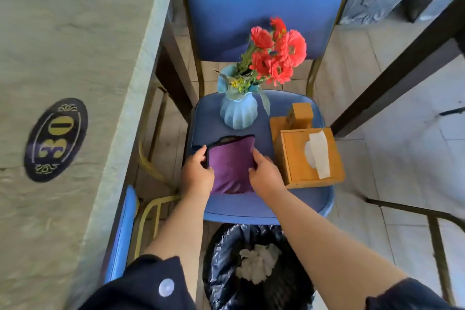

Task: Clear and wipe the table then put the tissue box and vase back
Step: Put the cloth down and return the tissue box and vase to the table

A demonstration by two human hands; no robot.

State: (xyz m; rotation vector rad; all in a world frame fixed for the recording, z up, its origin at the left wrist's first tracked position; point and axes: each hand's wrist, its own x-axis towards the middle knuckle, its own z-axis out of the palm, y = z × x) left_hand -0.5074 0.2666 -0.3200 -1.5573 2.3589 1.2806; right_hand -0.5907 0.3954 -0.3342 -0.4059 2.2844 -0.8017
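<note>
Bright, even daylight with soft shadows; colours look saturated, wide-angle bending curves the edges, and the table (pixel 63 58) at left is motion-blurred

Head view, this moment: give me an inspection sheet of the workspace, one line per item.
Surface: marble-look table at left carries an oval number plate reading 30.
Job's things: blue vase of red flowers, wooden tissue box and purple cloth all sit on the blue chair seat.
Clutter: small wooden holder behind the tissue box.
Grippers: left hand grips the cloth's left edge; right hand holds its right edge.
Cables: nothing seen.
Surroundings: lined bin holding white tissue below the chair; tiled floor.
</note>
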